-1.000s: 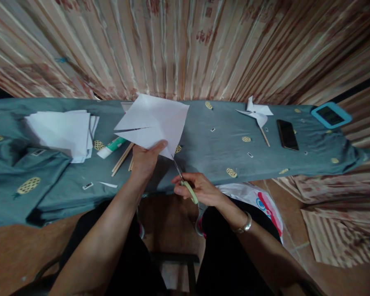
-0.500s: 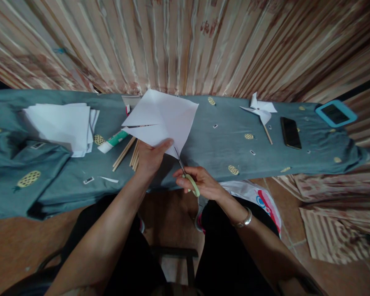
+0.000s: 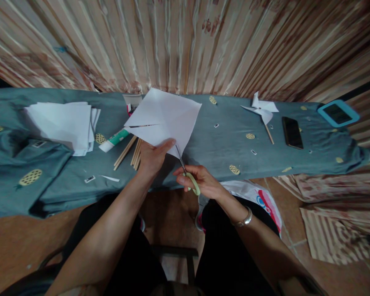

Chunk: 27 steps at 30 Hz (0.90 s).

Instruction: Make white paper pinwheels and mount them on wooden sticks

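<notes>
The cloth-covered worktop [image 3: 209, 158] carries everything within easy reach of both hands. The white sheet [image 3: 175, 109] is held above its middle, turned with one corner towards the person; a slit runs inward from its left corner. A stack of paper [image 3: 60, 123] lies to the left, apart from the cutting. The left hand [image 3: 154, 158] grips the sheet's near edge, thumb on top — probably to keep the paper taut beside the blades. The right hand [image 3: 203, 181] is closed round the scissors [image 3: 194, 183], whose blades meet the near corner. A paper pinwheel [image 3: 263, 110] on a stick and a phone [image 3: 292, 132] sit well to the right, seemingly out of the way. The glue tube [image 3: 114, 139] and wooden sticks [image 3: 125, 153] lie by the left hand, likely for convenience.

As for writing, the plastic bag [image 3: 267, 201] below shows red and blue print, only partly visible — no word can be read. The tube's label is too small to read.
</notes>
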{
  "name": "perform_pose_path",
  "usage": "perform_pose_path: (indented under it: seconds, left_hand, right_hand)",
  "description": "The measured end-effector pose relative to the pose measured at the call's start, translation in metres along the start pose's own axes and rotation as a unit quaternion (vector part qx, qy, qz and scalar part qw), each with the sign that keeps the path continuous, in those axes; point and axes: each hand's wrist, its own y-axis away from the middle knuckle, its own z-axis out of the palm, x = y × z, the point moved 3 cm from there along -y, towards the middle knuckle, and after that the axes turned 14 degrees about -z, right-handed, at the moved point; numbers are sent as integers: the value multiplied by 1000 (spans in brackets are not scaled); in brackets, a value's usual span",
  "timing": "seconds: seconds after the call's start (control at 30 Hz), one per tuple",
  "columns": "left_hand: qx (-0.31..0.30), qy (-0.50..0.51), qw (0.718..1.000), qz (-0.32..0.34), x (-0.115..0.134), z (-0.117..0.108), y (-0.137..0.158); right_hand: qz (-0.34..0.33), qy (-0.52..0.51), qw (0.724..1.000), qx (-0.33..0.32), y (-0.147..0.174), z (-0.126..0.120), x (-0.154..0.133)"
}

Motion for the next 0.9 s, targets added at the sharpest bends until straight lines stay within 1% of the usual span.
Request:
perform_pose_path:
  seconds: [0.3, 0.43, 0.67, 0.9]
  left_hand:
    - [1, -14, 1000, 2, 0, -1, 0]
    - [0, -16, 1000, -7, 0, -1, 0]
    - [4, -26, 1000, -8, 1, -2, 0]
    - [3, -5, 1000, -9, 0, -3, -2]
  right_hand:
    - [-4, -6, 1000, 8, -1, 1, 2]
    - [-6, -8, 1000, 11, -1, 1, 2]
    - [-13, 5, 1000, 3, 0, 1, 5]
    - [1, 1, 1000, 6, 0, 3, 7]
